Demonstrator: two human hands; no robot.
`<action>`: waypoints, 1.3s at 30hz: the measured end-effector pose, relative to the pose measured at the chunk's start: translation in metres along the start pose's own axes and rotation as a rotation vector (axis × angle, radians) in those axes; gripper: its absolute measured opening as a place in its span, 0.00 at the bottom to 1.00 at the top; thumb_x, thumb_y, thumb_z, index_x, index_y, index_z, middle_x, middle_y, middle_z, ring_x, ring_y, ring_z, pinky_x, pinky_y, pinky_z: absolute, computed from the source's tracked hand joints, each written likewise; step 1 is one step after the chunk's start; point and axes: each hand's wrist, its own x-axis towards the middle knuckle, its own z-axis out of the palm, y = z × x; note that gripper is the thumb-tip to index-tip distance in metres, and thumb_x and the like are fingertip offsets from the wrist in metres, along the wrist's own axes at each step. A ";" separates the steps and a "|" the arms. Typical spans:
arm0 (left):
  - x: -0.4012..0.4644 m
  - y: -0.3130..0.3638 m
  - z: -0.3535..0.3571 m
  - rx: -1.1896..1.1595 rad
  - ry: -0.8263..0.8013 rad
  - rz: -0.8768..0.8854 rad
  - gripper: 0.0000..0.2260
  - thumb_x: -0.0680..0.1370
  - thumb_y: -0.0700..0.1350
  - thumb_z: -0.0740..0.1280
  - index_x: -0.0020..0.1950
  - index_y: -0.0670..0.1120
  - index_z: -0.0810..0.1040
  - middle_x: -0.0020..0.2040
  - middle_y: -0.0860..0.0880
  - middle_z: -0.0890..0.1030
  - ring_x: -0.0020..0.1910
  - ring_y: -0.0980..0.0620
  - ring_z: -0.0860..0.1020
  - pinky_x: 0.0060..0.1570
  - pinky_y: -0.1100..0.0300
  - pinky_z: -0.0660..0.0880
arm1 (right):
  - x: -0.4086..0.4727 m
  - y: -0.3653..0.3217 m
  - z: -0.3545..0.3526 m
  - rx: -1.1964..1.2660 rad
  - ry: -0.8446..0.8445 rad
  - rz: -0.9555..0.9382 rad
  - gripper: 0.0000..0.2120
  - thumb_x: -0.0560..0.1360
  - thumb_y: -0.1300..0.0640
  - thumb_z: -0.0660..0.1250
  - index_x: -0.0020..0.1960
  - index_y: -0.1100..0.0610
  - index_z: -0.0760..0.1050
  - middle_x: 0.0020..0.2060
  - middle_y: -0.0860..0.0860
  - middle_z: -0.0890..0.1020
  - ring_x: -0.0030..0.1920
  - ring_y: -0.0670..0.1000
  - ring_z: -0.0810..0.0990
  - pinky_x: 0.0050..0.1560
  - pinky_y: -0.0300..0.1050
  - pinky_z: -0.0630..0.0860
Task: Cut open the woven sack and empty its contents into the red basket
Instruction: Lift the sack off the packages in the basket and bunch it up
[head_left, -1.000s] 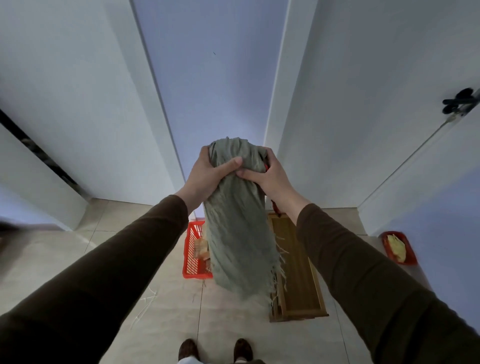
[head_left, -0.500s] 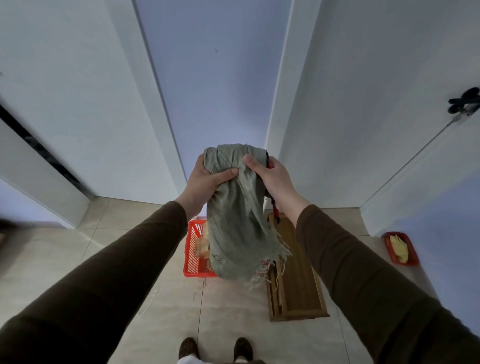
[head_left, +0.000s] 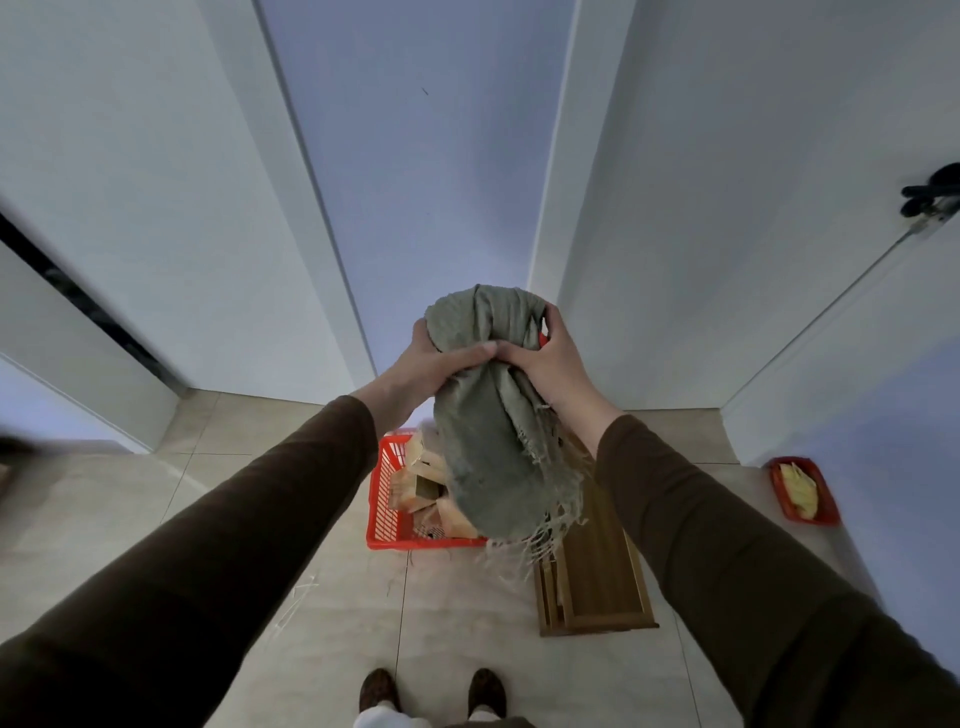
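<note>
A grey-green woven sack (head_left: 493, 431) hangs upside down in front of me, its frayed cut end pointing down over the red basket (head_left: 387, 499). My left hand (head_left: 436, 364) grips the bunched top of the sack from the left, and my right hand (head_left: 550, 364) grips it from the right. A bit of something red shows behind my right hand's fingers. Several tan wooden pieces (head_left: 423, 488) lie in the basket on the floor; the sack hides the basket's right part.
A wooden stool or crate (head_left: 597, 587) stands right of the basket. A small red tray with yellow pieces (head_left: 802, 491) sits by the right wall. White doors and walls enclose the tiled floor; my shoes (head_left: 431, 691) show at the bottom. Loose threads lie on the tiles.
The sack dropped lower and then rose a little as both hands shook it; its hanging end swung and the hands regripped the bunched top.
</note>
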 end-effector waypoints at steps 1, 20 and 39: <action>-0.002 -0.002 0.002 0.011 -0.034 0.018 0.48 0.70 0.48 0.83 0.80 0.50 0.55 0.72 0.47 0.74 0.69 0.48 0.77 0.70 0.49 0.76 | 0.003 0.000 -0.001 0.045 0.017 0.037 0.32 0.67 0.52 0.83 0.66 0.48 0.72 0.56 0.46 0.84 0.55 0.47 0.84 0.57 0.46 0.82; 0.025 -0.001 0.011 0.007 0.245 -0.048 0.30 0.73 0.56 0.77 0.68 0.49 0.66 0.60 0.45 0.80 0.55 0.45 0.83 0.55 0.44 0.84 | -0.003 0.006 -0.018 -0.023 -0.142 0.024 0.53 0.67 0.47 0.84 0.82 0.45 0.56 0.74 0.53 0.72 0.72 0.56 0.74 0.73 0.59 0.72; 0.020 -0.025 0.062 -0.004 -0.006 0.087 0.49 0.71 0.34 0.79 0.80 0.54 0.51 0.68 0.46 0.76 0.67 0.45 0.79 0.62 0.52 0.80 | -0.014 0.014 -0.041 -0.163 0.114 0.251 0.53 0.54 0.16 0.70 0.67 0.51 0.72 0.57 0.48 0.83 0.56 0.54 0.83 0.61 0.58 0.80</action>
